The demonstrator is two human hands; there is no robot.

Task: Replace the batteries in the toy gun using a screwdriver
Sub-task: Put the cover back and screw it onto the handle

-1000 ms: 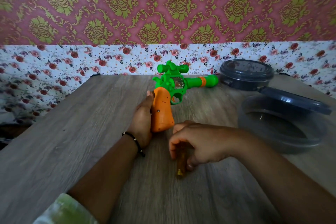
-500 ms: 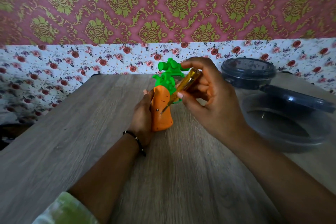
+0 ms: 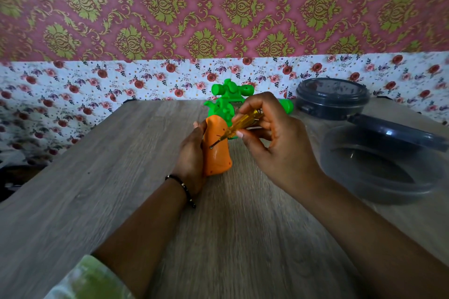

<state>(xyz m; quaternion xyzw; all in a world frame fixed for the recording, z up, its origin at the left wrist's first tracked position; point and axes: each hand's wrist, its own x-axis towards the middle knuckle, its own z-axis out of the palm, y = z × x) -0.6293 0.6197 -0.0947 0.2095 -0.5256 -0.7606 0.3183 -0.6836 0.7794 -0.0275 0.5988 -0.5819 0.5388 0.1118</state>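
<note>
At desk (image 3: 97,201) centre, the left hand (image 3: 190,153) holds the toy gun (image 3: 217,150) steady by its orange handle; the right hand (image 3: 274,143), at 3 o'clock, pinches the screwdriver (image 3: 239,125), tip on the handle screw, likely to loosen it.

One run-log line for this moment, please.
left hand grips toy gun | right hand holds screwdriver | tip at grip screw | cover on

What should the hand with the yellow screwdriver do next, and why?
Probably twist the screwdriver to loosen the screw. Its metal tip already sits on the small screw in the orange grip of the toy gun, the right hand pinches the handle, and the left hand holds the grip steady. The grip looks closed, so the batteries cannot come out yet.
</note>
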